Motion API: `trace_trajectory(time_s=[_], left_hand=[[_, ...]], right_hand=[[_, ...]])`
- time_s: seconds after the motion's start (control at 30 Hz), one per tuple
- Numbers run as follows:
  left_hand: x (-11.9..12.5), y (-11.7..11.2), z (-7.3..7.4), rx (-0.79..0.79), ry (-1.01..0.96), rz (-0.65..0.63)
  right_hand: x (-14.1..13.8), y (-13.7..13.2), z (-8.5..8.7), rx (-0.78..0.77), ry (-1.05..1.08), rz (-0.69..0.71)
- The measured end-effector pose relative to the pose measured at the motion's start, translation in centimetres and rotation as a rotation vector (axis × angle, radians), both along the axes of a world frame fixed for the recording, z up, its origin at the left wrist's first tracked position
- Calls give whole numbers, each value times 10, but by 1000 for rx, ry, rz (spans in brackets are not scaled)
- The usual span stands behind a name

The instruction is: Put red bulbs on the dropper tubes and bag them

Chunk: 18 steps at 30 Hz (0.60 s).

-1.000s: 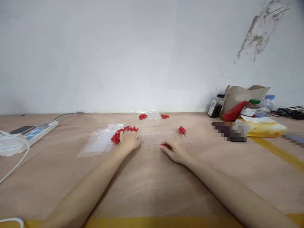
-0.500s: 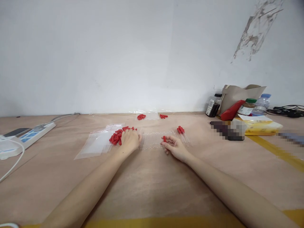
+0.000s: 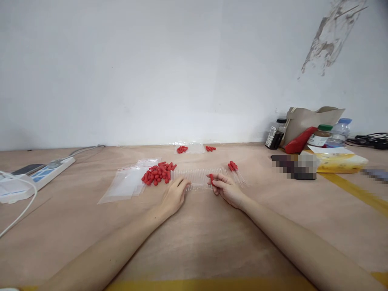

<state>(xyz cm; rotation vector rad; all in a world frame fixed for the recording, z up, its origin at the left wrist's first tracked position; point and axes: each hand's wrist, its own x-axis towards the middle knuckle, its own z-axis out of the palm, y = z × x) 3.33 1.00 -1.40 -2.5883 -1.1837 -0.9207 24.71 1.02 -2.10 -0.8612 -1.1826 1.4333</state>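
My left hand (image 3: 175, 195) is closed, with its fingertips pinching one end of a clear thin tube (image 3: 196, 184) that points right, toward the other hand. My right hand (image 3: 227, 188) is closed on a red rubber dropper bulb (image 3: 211, 179), held between thumb and fingers. The tube's tip and the bulb are apart. Just behind both hands lies a row of clear dropper tubes (image 3: 198, 174), side by side. A pile of loose red bulbs (image 3: 157, 173) sits beyond my left hand. Several tubes with red bulbs fitted, finished droppers (image 3: 233, 166), lie beyond my right hand.
Flat clear zip bags (image 3: 121, 186) lie left of the pile. Bags with more red bulbs (image 3: 182, 149) rest by the wall. A power strip (image 3: 39, 180) stands far left. Bottles, a grey bag (image 3: 312, 121) and a yellow tissue pack (image 3: 342, 162) are at right.
My left hand has moved from the red bulb pile toward the near edge of the tube row and taken hold of a tube. My right hand still holds its bulb.
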Motion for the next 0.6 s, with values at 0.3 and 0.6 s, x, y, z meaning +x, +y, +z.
trace_trajectory(time_s=[0.3,0.6], left_hand=[[1,-1,0,45,-31,-41],[-4,2,-6,97,24,-128]], right_hand=[[-8,-9,-4,323,-428,-20],[-5,-9,-6,441,-446,-11]])
